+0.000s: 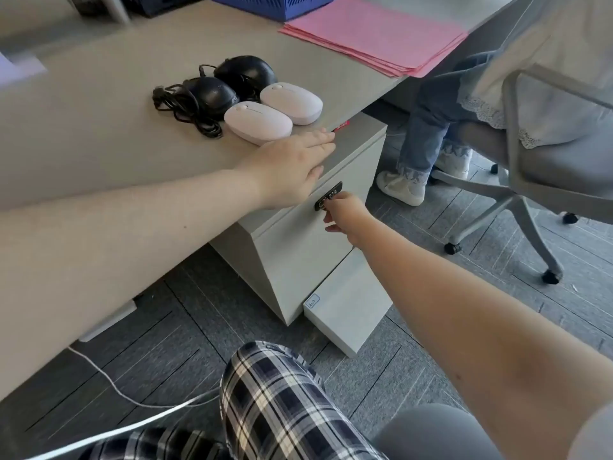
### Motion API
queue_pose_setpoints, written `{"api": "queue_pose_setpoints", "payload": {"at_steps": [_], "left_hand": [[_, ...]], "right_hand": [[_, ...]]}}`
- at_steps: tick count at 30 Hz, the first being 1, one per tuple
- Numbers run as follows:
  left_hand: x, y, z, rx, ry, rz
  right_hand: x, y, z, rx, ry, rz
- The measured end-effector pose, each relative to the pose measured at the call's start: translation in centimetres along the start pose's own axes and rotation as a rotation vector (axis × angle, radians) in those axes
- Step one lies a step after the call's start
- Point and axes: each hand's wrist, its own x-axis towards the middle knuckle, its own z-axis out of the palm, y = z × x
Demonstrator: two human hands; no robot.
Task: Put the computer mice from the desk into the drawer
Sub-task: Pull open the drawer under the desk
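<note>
Two black wired mice (212,94) (247,73) with tangled cords and two pale wireless mice (258,121) (292,102) lie together near the desk's (99,134) front edge. Below stands a grey drawer cabinet (298,257) with a black combination lock (331,192) on its top drawer front. My left hand (288,167) lies flat and empty at the desk edge, just in front of the nearer pale mouse. My right hand (345,214) reaches the lock, thumb and fingers pinched on its lower end. The top drawer looks shut.
The cabinet's bottom drawer (348,307) juts out slightly. A stack of pink paper (374,31) and a blue basket (275,5) sit farther back on the desk. Another person's legs (428,127) and a wheeled office chair (530,174) are right of the cabinet. A white cable (109,380) crosses the floor.
</note>
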Motion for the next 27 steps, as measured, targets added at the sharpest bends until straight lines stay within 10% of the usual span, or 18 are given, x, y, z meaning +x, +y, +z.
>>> {"api": "queue_pose_setpoints", "payload": {"at_steps": [9, 13, 16, 27], "left_hand": [[0.0, -0.1, 0.1, 0.011, 0.012, -0.008], [0.0, 0.4, -0.1, 0.01, -0.015, -0.037], [-0.2, 0.7, -0.3, 0.024, -0.04, -0.062], [-1.6, 0.3, -0.1, 0.025, -0.043, -0.112]], "right_hand": [[-4.6, 1.3, -6.4, -0.396, 0.05, 0.04], [-7.1, 1.4, -6.6, -0.925, 0.375, -0.445], [-7.5, 1.2, -5.6, -1.191, 0.208, -0.733], [-8.4, 1.3, -7.2, -1.288, 0.131, -0.642]]}}
